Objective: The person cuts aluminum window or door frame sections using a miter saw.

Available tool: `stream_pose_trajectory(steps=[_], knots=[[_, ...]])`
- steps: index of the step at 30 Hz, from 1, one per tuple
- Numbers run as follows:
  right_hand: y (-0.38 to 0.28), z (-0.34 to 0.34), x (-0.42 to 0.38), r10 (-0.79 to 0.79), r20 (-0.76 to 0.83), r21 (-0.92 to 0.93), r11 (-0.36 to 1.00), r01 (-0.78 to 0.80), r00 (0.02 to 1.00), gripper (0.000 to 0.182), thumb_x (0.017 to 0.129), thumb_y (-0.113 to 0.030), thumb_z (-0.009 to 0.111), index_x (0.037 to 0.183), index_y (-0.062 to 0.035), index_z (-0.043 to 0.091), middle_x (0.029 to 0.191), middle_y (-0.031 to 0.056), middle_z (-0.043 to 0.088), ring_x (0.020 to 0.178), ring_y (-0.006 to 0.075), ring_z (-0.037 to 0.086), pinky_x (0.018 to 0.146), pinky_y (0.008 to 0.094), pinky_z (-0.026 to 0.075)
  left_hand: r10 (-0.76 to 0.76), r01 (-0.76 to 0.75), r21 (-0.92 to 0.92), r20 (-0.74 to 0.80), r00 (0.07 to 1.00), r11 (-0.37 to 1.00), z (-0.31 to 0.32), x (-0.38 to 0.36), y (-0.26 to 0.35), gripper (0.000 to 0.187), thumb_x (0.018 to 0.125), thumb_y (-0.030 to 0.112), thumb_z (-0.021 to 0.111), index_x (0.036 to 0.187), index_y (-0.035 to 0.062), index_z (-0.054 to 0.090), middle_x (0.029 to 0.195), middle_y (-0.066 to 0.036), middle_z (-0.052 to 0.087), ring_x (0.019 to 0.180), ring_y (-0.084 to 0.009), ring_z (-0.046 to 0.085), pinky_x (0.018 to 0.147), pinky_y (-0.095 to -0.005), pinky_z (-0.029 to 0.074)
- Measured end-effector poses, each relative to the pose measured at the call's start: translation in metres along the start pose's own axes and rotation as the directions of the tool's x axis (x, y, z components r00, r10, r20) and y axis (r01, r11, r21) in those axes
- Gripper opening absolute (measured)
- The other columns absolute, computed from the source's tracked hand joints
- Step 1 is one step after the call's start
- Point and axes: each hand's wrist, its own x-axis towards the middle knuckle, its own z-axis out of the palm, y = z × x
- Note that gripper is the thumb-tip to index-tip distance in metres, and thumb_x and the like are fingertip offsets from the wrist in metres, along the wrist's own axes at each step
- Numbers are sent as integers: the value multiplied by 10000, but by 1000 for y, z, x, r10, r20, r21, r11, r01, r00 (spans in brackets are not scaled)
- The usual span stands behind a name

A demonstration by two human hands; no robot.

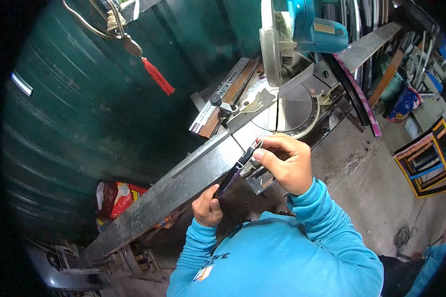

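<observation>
My left hand (207, 207) is wrapped round the lower end of a dark, narrow profile piece (231, 175), which slants up to the right in front of my chest. At its upper end, the thumb and forefinger of my right hand (284, 162) pinch a small thin light-coloured part that looks like a strip or loop; its exact shape is hard to make out. Just beyond my hands is a long metal beam (158, 203). Past my right hand sits the round base of a miter saw (295, 109), with its teal motor housing (319, 34) above.
Boxed lengths (222, 96) lie behind the beam. A red tassel (157, 76) hangs at the upper left. Dark and purple strips (357, 94) lean at the right, near coloured frames (431, 159) on the floor. A red bag (121, 200) is behind the beam at lower left.
</observation>
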Motion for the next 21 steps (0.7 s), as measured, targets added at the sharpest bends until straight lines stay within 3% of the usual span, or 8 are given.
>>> stream_pose_trajectory(steps=[4, 6, 8, 9, 12, 16, 18, 21], knots=[[-11, 16, -9, -23, -98, -48, 999, 18, 995, 179, 801, -69, 743, 932, 43, 697, 866, 105, 687, 771, 145, 645, 685, 274, 502, 22, -22, -87, 0, 1000, 996, 3, -4, -17, 475, 1034, 365, 413, 1046, -58, 628, 892, -243, 682, 771, -391, 700, 650, -408, 568], [0, 24, -24, 119, -265, 208, 976, -63, 957, 165, 812, -77, 735, 927, 34, 694, 846, 97, 675, 770, 132, 633, 691, 262, 494, 52, -52, -139, -3, 999, 989, 4, -6, -26, 500, 1036, 386, 395, 1048, -57, 628, 850, -236, 684, 748, -363, 709, 622, -391, 564], [18, 20, -40, 30, -203, -34, 999, -38, 979, 177, 836, -114, 724, 947, 21, 693, 842, 92, 674, 789, 132, 630, 711, 265, 492, -50, 38, -131, -92, 995, 991, -1, 3, -22, 589, 1035, 476, 350, 933, -40, 615, 759, -118, 685, 648, -206, 674, 581, -309, 524], [24, 21, -51, 76, -125, -111, 990, -91, 989, 195, 832, -138, 732, 955, 9, 698, 846, 101, 680, 798, 167, 647, 720, 289, 503, -128, 99, -252, -103, 986, 963, -5, 12, -10, 620, 1018, 535, 344, 889, -29, 568, 755, -127, 674, 579, -208, 633, 536, -310, 514], [60, 20, -95, 172, 132, -328, 937, -120, 976, 277, 813, -222, 756, 1011, -35, 707, 897, 140, 690, 861, 297, 676, 767, 369, 529, -336, 137, -707, -148, 930, 694, -10, 26, 4, 722, 979, 622, 344, 1029, -59, 578, 755, -186, 649, 583, -265, 613, 549, -354, 539], [104, 11, -171, 494, 238, -669, 708, -227, 836, 561, 777, -247, 764, 1283, -85, 583, 1225, 162, 594, 1135, 344, 566, 966, 419, 463, -210, -57, -913, -153, 966, 403, -8, 37, -10, 719, 944, 675, 321, 1225, 32, 476, 801, -194, 618, 654, -278, 617, 579, -402, 550], [125, 3, -211, 507, 149, -714, 649, -263, 849, 699, 742, -253, 783, 1365, -105, 505, 1324, 159, 524, 1233, 359, 486, 1037, 454, 409, -234, -81, -968, -138, 962, 238, -5, 45, -7, 682, 940, 676, 318, 1212, 71, 476, 800, -156, 612, 647, -273, 622, 568, -402, 551], [142, -20, -264, 317, -193, -834, 446, -326, 929, 770, 679, -256, 822, 1362, -106, 499, 1319, 186, 519, 1266, 387, 451, 1052, 502, 382, -287, -91, -995, -76, 955, -40, -8, 67, 22, 670, 934, 683, 319, 1199, 88, 474, 804, -131, 616, 657, -259, 627, 558, -404, 547]])
